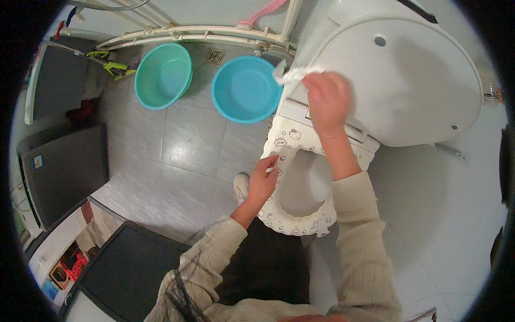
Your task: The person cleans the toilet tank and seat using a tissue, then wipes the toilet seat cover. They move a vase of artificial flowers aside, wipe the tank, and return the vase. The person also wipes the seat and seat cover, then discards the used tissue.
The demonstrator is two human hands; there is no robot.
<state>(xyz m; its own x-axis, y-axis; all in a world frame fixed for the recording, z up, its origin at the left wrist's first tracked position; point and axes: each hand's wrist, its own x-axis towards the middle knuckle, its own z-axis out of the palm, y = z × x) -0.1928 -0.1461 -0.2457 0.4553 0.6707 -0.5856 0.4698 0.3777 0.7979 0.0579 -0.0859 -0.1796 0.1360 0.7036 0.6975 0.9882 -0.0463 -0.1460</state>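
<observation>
My right hand (330,102) grips a crumpled white wipe or cloth (295,75), whose loose end hangs toward the blue basin. It is above the hinge end of a toilet, beside the raised white toilet lid (402,84). A padded cream seat cover (281,201) with printed cartoon figures lies around the toilet bowl opening (307,183). My left hand (263,179) is at the left edge of this cover, fingers slightly apart and thumb near the index finger; nothing is clearly held in it.
A blue basin (247,90) and a green basin (163,76) stand on the grey tiled floor (193,145). Between them is a floor drain (216,56). White pipes (193,30) run along the wall, with a pink brush (261,14) above. A mop (114,68) leans at left.
</observation>
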